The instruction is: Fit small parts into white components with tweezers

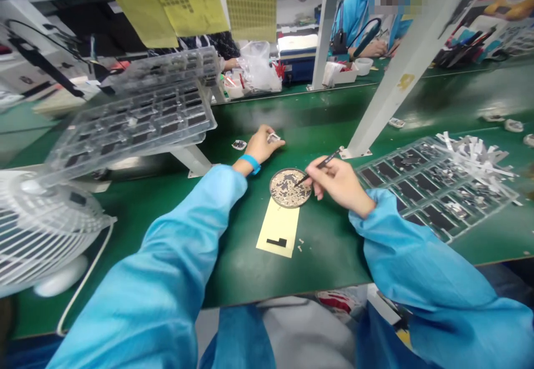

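My right hand (340, 182) grips black tweezers (319, 166), with their tips down in a round dish (290, 188) full of small dark parts. Farther back on the green mat, my left hand (262, 144) pinches a small white and dark part (273, 137) between its fingers. It wears a blue wrist strap (251, 163). A similar small part (239, 144) lies just to its left. A pale yellow card (278, 227) with a black L-shaped piece (277, 241) lies in front of the dish. Both arms are in blue sleeves.
A clear tray (434, 185) of dark parts lies to the right, with white paper strips (475, 155) on it. Stacked clear trays (137, 116) sit on a raised stand at left. A white fan (37, 230) is at near left. A white post (392, 74) slants behind. Another person in blue works at the far bench.
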`<state>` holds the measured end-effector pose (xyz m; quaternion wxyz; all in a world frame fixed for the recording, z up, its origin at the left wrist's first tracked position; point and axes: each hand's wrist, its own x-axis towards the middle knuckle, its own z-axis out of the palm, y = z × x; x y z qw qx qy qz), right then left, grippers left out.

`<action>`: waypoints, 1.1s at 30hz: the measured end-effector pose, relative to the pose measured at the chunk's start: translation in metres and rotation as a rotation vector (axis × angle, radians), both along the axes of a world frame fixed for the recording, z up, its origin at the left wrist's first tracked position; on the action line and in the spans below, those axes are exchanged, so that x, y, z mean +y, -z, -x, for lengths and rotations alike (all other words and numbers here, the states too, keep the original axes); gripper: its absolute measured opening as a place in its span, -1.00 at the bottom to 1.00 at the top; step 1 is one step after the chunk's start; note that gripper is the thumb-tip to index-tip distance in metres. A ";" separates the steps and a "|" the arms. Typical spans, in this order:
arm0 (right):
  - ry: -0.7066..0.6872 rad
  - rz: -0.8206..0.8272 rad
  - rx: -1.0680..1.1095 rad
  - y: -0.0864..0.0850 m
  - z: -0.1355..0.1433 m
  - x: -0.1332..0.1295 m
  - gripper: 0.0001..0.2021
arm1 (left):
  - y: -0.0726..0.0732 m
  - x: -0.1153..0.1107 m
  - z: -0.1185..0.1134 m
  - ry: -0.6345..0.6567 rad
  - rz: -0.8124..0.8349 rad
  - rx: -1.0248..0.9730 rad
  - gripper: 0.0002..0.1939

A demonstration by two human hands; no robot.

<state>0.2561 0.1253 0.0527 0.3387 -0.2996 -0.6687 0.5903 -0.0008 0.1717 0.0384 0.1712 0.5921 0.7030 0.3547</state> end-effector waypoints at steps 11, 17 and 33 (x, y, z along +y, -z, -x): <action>-0.231 -0.111 -0.182 0.027 0.013 -0.060 -0.79 | 0.003 -0.192 -0.023 0.221 0.405 -0.819 -0.63; -0.285 -0.197 -0.225 0.029 0.013 -0.059 -0.83 | 0.018 -0.201 -0.029 0.301 0.360 -0.657 -0.74; -0.072 -0.566 -0.055 0.016 0.009 -0.060 -0.86 | 0.017 -0.198 -0.031 0.165 0.347 -0.769 -0.82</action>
